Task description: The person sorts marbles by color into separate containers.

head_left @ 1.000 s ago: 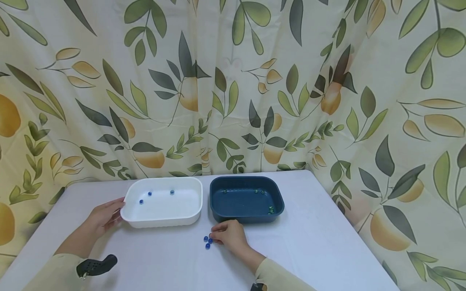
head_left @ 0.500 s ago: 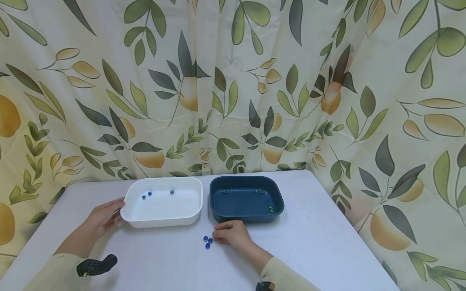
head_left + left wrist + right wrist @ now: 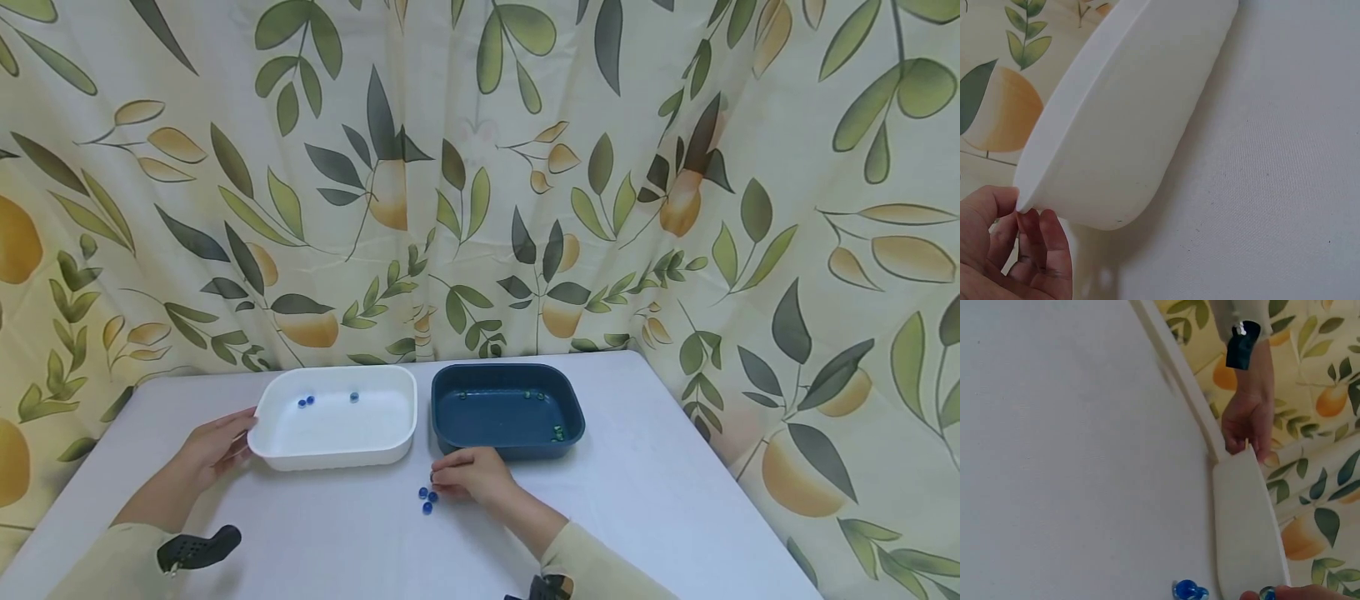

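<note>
At the left end of the white tray, my left hand pinches the rim between thumb and fingers; the left wrist view shows this hand under the rim's corner. My right hand is in front of the dark blue tray, pinching a small glass marble between fingertips. Just below those fingertips, three blue marbles sit grouped on the table. Inside the white tray lie three blue marbles, two of them close together at the left. Several green marbles lie in the dark blue tray.
A white cloth covers the table. The two trays stand side by side near its back edge, with a narrow gap between. Behind them hangs a curtain printed with leaves and fruit. Each wrist carries a black device.
My right hand shifts slightly right, then back left and up a little, holding the marble. One blue marble in the white tray has rolled back and right, close to another. My left hand stays put.
</note>
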Available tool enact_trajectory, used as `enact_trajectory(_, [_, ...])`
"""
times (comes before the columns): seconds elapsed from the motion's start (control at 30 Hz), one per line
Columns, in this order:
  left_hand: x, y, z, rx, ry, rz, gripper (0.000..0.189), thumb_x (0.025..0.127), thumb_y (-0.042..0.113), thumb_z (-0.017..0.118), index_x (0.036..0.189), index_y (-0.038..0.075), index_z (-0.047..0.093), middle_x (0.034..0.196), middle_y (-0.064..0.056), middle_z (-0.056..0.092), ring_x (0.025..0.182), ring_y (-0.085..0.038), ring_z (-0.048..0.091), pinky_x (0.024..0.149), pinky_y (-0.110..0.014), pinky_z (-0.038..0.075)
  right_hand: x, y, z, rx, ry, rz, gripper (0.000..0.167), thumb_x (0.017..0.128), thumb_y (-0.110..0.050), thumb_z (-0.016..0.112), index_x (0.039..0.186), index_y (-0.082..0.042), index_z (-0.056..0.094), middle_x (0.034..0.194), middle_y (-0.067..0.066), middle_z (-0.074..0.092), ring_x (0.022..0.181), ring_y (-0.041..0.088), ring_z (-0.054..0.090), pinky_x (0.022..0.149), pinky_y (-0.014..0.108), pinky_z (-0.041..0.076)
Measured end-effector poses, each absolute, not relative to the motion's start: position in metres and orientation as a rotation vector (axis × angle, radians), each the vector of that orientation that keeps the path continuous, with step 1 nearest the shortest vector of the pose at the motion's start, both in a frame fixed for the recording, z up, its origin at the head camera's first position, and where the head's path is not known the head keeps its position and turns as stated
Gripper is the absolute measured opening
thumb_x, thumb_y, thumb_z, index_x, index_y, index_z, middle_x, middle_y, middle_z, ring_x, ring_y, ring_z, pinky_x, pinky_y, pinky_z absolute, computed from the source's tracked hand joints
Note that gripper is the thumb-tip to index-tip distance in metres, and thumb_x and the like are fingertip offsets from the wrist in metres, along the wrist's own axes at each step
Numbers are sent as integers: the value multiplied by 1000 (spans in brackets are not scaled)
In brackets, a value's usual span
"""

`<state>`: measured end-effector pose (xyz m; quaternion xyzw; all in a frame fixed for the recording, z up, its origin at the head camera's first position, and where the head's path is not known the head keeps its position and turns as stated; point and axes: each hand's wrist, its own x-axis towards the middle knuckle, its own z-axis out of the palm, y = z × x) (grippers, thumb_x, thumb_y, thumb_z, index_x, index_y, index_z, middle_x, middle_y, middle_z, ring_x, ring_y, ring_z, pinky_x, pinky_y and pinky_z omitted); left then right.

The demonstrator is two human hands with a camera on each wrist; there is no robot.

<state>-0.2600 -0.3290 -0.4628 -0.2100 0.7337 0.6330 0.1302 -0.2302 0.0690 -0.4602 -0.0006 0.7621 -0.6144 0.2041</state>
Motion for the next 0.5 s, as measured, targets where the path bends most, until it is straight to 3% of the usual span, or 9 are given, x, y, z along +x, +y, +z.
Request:
enact_trajectory(0.27, [-258,-327,-462,-619,2149,1816,67,101,36,53,154,5,26,156,-23,29,87,-3,58,78,-19,54,-238,64,-436,-71,2167,-1650,25,90,-14,71,109,2,72,97,9,75,86,18,73,80,29,59])
enact_trajectory(0.5, [-258,-327,-461,-625,2143,1821,68,101,36,54,155,6,26,154,-24,32,87,-4,58,78,-20,55,-256,54,-416,-46,2163,-1723,25,88,-11,73,108,4,72,95,11,75,86,20,74,80,30,59])
